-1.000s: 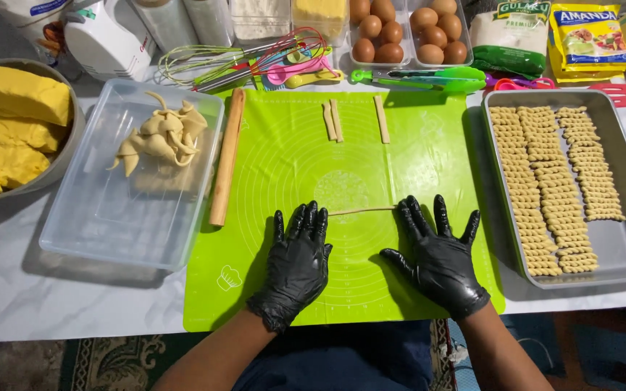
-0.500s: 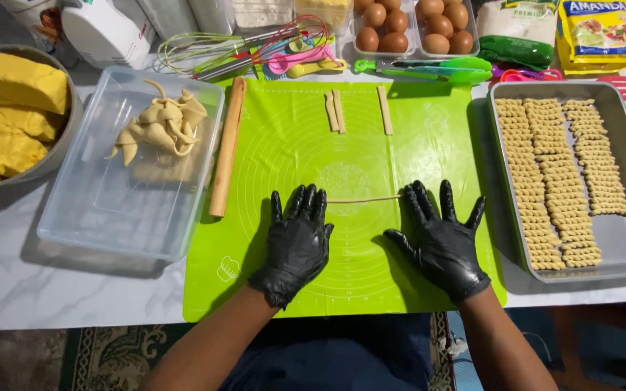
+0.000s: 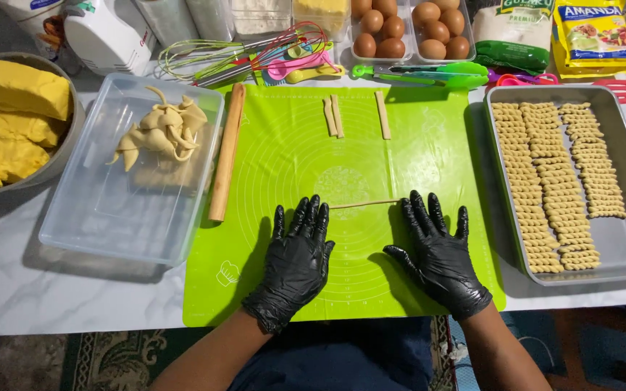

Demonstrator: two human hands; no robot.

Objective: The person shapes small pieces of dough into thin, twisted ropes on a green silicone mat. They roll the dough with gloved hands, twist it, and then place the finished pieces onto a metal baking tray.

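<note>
A white marbled table (image 3: pixel 74 300) carries a green silicone mat (image 3: pixel 400 152), a clear plastic tub (image 3: pixel 103 217), a grey bowl of yellow dough (image 3: pixel 63 152), a metal baking tray (image 3: pixel 621 250), egg cartons (image 3: pixel 407 56) and whisks (image 3: pixel 204 58).

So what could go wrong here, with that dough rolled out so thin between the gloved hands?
The dough strand is very thin, and the left hand and right hand press flat on its two ends, so uneven pressure or pulling apart could snap it. The green mat may creep on the smooth marble table under that pressure. The rolling pin lies loose on the mat's left edge, so a sideways sweep might knock it.
</note>
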